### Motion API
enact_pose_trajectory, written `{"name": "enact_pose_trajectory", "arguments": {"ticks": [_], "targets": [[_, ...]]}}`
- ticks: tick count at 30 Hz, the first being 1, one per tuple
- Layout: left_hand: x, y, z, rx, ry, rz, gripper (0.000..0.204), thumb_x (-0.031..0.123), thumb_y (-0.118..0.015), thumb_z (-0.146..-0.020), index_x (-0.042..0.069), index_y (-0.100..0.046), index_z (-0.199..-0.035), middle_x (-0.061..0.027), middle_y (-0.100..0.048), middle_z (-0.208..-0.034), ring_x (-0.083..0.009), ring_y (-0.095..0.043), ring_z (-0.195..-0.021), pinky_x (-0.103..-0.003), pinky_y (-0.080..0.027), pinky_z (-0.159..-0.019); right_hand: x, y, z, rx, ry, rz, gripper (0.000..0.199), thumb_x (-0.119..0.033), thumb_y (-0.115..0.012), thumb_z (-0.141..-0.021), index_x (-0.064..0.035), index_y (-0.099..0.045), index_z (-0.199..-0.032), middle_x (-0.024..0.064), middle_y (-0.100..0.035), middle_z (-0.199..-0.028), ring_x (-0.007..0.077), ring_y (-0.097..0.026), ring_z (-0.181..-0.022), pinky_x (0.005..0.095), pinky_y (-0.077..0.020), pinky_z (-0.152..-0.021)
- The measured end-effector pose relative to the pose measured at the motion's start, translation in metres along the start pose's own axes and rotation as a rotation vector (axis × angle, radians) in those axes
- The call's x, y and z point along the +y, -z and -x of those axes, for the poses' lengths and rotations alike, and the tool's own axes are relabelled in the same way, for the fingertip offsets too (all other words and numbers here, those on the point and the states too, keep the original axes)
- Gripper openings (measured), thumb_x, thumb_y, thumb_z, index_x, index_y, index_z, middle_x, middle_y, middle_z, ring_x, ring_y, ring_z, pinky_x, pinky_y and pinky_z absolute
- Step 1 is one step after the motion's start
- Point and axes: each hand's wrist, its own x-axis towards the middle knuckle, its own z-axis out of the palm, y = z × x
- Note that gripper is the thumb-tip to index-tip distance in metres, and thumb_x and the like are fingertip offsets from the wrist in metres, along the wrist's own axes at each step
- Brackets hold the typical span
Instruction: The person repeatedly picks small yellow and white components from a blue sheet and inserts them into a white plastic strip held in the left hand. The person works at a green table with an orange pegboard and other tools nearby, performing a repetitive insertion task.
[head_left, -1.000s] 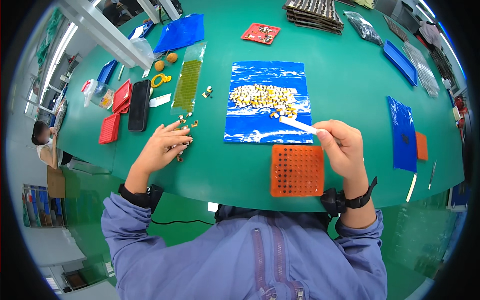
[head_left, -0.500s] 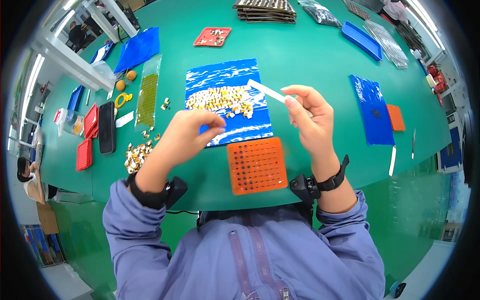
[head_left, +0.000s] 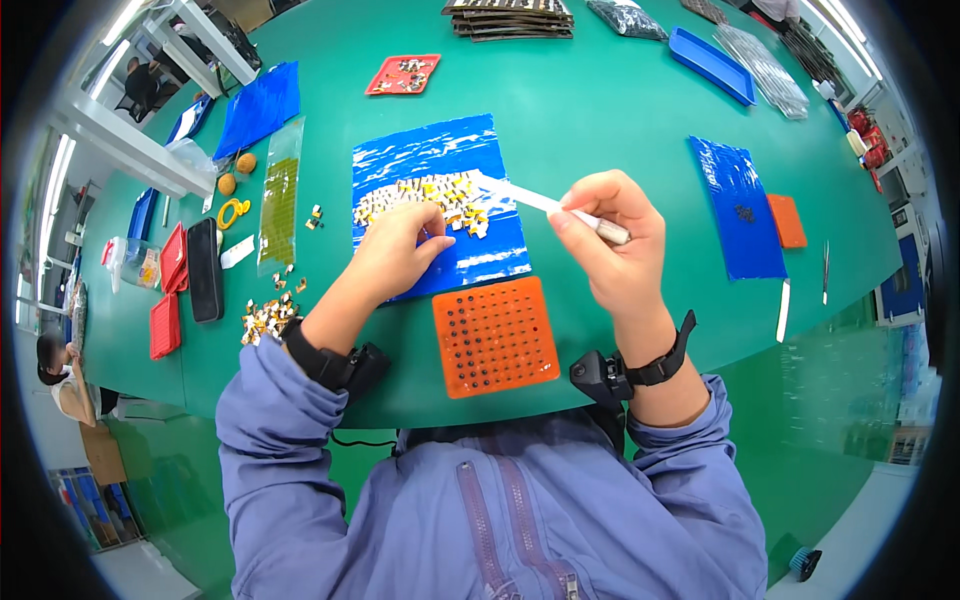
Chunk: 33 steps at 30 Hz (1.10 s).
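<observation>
My right hand (head_left: 622, 235) grips a white flat stick (head_left: 525, 196) with a thicker pale end, its fingers wrapped round that end. The far tip of the stick reaches the right edge of a pile of small white and yellow pieces (head_left: 430, 192). This pile lies on a shiny blue sheet (head_left: 485, 255). My left hand (head_left: 402, 248) rests at the near side of the pile, fingers curled, thumb apart, with nothing visible between them. Nearer to me is an orange square plate (head_left: 497, 338) with rows of holes, those at its left filled with black dots.
Loose pieces (head_left: 268, 318) lie beside my left forearm. To the left are a black case (head_left: 205, 270), red trays (head_left: 165, 325) and a yellow-green strip sheet (head_left: 280, 200). At right lie another blue sheet (head_left: 745, 240), tweezers (head_left: 826, 272) and an orange plate (head_left: 786, 221).
My left hand has moved up and left onto the near edge of the pile. The stick now lies flatter, its tip lower and touching the pieces. The whole view has shifted slightly.
</observation>
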Motion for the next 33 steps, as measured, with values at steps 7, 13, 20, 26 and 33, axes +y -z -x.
{"name": "enact_pose_trajectory", "arguments": {"ticks": [7, 13, 20, 26, 33], "targets": [[0.04, 0.029, 0.04, 0.081, 0.089, 0.853, 0.009, 0.007, -0.059, -0.08, 0.003, -0.051, -0.079, 0.0015, -0.052, -0.07, -0.0039, -0.048, -0.063, -0.018, -0.038, -0.056, -0.015, -0.009, -0.002, -0.167, 0.15, 0.135, 0.013, -0.001, -0.065, -0.072, -0.003, -0.053, -0.074, 0.0018, -0.054, -0.064, 0.0088, -0.049, -0.053, 0.0215, -0.0389, -0.049], [0.032, 0.017, 0.043, 0.154, 0.097, 1.11, 0.006, 0.006, -0.058, -0.081, 0.003, -0.053, -0.082, 0.0004, -0.055, -0.073, -0.0048, -0.051, -0.066, -0.018, -0.04, -0.058, -0.021, -0.033, -0.007, -0.392, 0.325, 0.422, 0.015, -0.006, -0.066, -0.072, -0.0022, -0.052, -0.074, 0.0052, -0.05, -0.06, 0.0172, -0.05, -0.05, 0.0268, -0.0391, -0.044], [0.02, 0.011, 0.041, 0.068, 0.183, 1.256, 0.005, 0.006, -0.058, -0.081, 0.003, -0.054, -0.083, -0.0005, -0.056, -0.074, -0.0063, -0.053, -0.068, -0.019, -0.043, -0.062, -0.011, -0.04, -0.006, -0.402, 0.321, 0.461, 0.015, -0.008, -0.067, -0.071, -0.0026, -0.052, -0.073, 0.0051, -0.049, -0.059, 0.0179, -0.05, -0.049, 0.0279, -0.0394, -0.044], [0.023, 0.01, 0.045, 0.061, 0.137, 1.282, 0.006, 0.006, -0.058, -0.081, 0.003, -0.053, -0.083, -0.0008, -0.055, -0.075, -0.0069, -0.053, -0.07, -0.019, -0.043, -0.063, -0.015, -0.035, -0.006, -0.421, 0.254, 0.405, 0.016, -0.005, -0.069, -0.068, -0.0021, -0.053, -0.069, 0.0053, -0.054, -0.064, 0.0148, -0.052, -0.052, 0.0246, -0.0407, -0.046], [0.015, 0.0, 0.05, 0.002, -0.079, 1.675, 0.006, 0.003, -0.056, -0.081, 0.003, -0.051, -0.085, -0.0045, -0.055, -0.076, -0.0115, -0.054, -0.072, -0.023, -0.043, -0.066, -0.012, -0.009, 0.0, -0.258, -0.174, -0.186, 0.014, 0.004, -0.066, -0.071, 0.002, -0.06, -0.083, 0.0056, -0.06, -0.078, 0.0074, -0.055, -0.069, 0.0186, -0.0419, -0.059]]}}
